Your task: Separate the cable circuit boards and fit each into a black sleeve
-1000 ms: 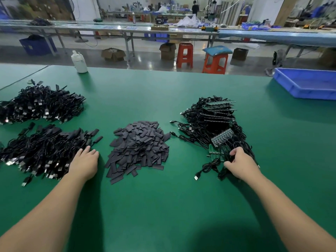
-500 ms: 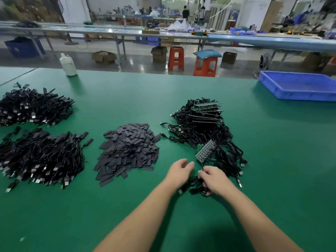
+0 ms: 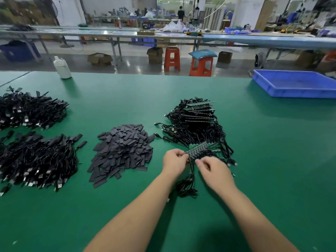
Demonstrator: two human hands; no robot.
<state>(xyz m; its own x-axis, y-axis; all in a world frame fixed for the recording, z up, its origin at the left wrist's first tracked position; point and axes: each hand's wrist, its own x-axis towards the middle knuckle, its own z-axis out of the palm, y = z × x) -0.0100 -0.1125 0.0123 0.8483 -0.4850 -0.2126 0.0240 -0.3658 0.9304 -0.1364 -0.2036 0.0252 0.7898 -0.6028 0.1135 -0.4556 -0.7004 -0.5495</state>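
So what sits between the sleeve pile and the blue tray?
The head view shows the heap of unseparated cables with board strips, then bare green table.

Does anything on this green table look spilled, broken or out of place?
Nothing stands out. The flat black sleeves lie in a loose heap, the black cables in separate piles, and both hands, left hand and right hand, hold the green strip of circuit boards. The blue plastic tray sits level.

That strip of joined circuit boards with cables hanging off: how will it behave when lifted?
The board strip looks flat and stiff, so it probably lifts as one piece. Its thin cables droop and coil, so they are likely floppy and may snag the cable pile. Both hands already grip its near end.
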